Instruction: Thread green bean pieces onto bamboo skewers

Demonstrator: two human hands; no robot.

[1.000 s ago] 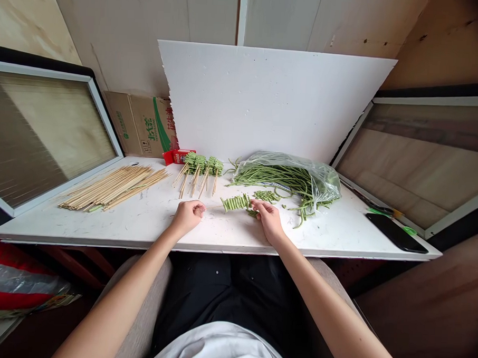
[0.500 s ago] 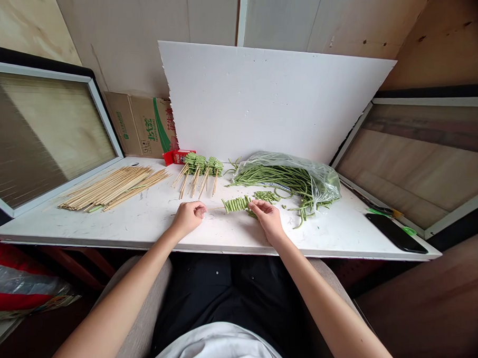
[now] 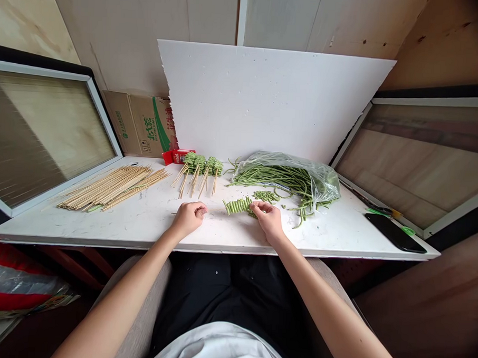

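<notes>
The person's right hand [image 3: 268, 220] has thumb and fingertips pinched on the right end of a row of cut green-bean pieces [image 3: 236, 206], threaded side by side. The row lies between the two hands, at ten o'clock from the right hand, and its bamboo skewer shows only faintly against the white tabletop [image 3: 141, 230]. The left hand [image 3: 189, 217], at nine o'clock from the row, has its fingers curled closed on the skewer's other end; the exact grip is hidden behind the knuckles.

Just beyond the right fingers, at twelve o'clock, sits a small pile of loose cut pieces [image 3: 267, 196]. At one o'clock, farther off, long green beans [image 3: 271, 177] spill from a clear plastic bag [image 3: 329, 184]. From the left hand, bean-loaded skewers [image 3: 202, 164] lie stacked near twelve o'clock, their bare ends toward the person, with a small red box [image 3: 180, 156] just beside them. Bare bamboo skewers [image 3: 112, 189] lie bundled at ten o'clock.

At the outer edge, a white foam board [image 3: 278, 101] stands at twelve o'clock, a printed cardboard carton [image 3: 136, 124] at eleven, and a black smartphone [image 3: 395, 233] lies at three.
</notes>
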